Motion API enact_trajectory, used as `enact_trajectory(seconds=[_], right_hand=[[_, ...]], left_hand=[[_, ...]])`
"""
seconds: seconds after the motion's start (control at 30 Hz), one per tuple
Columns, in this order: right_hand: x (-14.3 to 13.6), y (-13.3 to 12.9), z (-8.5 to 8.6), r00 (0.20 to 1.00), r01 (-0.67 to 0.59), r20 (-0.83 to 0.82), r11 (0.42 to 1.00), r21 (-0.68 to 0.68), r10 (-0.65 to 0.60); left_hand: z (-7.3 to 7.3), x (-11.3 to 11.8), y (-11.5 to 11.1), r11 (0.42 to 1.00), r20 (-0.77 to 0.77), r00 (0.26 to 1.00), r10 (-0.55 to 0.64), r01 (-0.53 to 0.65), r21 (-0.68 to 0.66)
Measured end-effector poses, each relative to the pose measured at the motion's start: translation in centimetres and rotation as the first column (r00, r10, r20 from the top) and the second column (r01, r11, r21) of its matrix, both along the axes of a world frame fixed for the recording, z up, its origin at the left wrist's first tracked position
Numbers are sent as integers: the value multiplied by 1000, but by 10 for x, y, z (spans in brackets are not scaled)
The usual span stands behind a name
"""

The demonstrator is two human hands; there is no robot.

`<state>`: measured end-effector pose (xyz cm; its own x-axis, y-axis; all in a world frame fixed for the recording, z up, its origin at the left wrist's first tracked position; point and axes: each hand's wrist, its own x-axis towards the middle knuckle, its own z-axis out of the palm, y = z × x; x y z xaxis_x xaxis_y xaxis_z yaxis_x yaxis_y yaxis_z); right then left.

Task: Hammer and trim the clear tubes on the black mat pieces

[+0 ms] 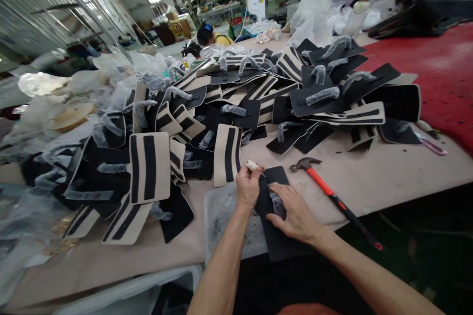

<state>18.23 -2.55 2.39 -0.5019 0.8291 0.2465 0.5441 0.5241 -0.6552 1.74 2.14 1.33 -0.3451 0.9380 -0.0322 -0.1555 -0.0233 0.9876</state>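
My left hand (248,184) is closed on a small tool with a white handle (252,165), its thin tip by the left edge of a black panel (275,241). My right hand (293,209) lies over that panel, thumb and fingers around its plastic-wrapped handle (276,203). The panel rests partly over a grey stone-like slab (221,216) at the table's front edge. A claw hammer with an orange and black handle (328,189) lies to the right of my right hand.
Black and beige panels (150,167) with wrapped handles are heaped across the table (406,172). Clear plastic bags (84,83) lie at left. Red material (436,74) covers the right. A pink-handled tool (431,145) lies near it. A person in yellow (222,39) is beyond the heap.
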Motion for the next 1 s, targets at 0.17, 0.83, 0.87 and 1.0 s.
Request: enact_trajectory(seconds=[0.17, 0.83, 0.87, 1.0], right_hand=[[-4, -15, -17, 996, 81, -43, 996, 49, -79], [2, -11, -15, 993, 33, -112, 999, 6, -32], [6, -10, -12, 992, 10, -125, 1000, -6, -10], [42, 2, -5, 978, 153, -144, 988, 18, -149]], left_hand=[[-17, 2, 2, 995, 60, 994, -97, 97, -14], [-15, 5, -6, 993, -383, 917, -110, 119, 1], [-13, 7, -7, 992, -425, 899, -105, 124, 17], [-10, 11, -11, 983, -533, 839, -108, 169, 67]])
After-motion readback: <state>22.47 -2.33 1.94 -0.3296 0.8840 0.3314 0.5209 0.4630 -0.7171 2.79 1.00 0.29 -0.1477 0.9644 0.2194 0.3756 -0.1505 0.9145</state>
